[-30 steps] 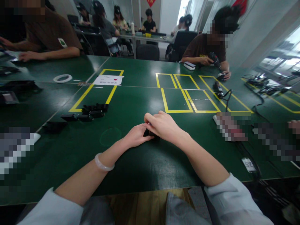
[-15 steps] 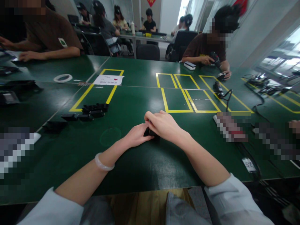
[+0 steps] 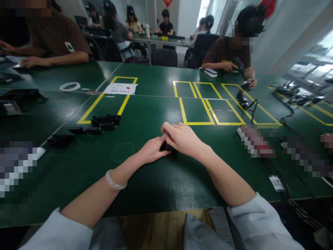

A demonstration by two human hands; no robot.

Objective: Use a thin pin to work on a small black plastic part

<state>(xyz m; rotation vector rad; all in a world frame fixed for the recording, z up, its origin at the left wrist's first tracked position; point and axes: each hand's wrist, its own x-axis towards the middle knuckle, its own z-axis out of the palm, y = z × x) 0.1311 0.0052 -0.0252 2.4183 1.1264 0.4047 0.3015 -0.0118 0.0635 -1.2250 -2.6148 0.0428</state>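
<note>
Both hands meet over a small black part on the green table. My left hand is closed on the part's left side, with the thumb along its near edge. From above and the right, my right hand reaches over it, fingers bent and closed at its top. Most of the part is covered, so its exact kind does not show. Whether the right fingers pinch something small as well cannot be made out. Several black blocks lie to the left of my hands.
Yellow tape outlines mark the table beyond my hands. A white tape roll and a paper sign lie at the far left. On the right are a power strip and cables. A co-worker opposite holds a power tool.
My right hand shifts very slightly over the black part. My left hand stays in place.
</note>
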